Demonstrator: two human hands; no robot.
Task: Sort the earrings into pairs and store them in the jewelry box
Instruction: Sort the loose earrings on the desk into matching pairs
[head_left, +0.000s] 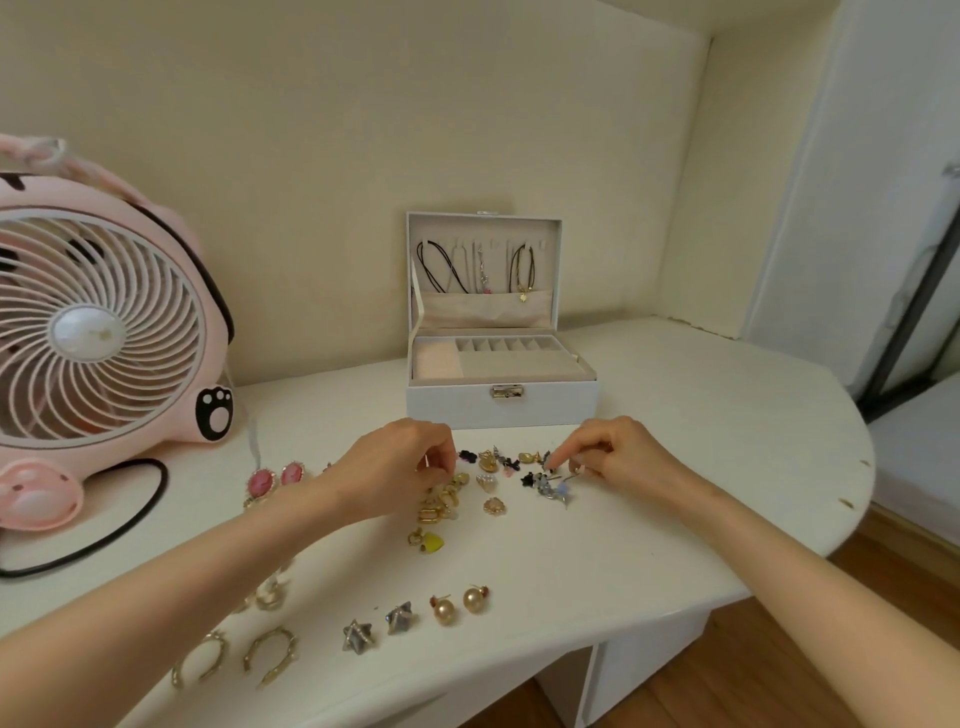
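Sorting step: left hand (402, 462) and right hand (618, 454), fingers curled, grasp unclear, probed the centre-frame earrings (493, 505); next needed a matching pair.

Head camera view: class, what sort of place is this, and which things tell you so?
Probably a bedroom or dressing corner at home: a white table carries an open jewelry box with necklaces hung in its lid, earrings spread before it, and a pink cartoon desk fan.
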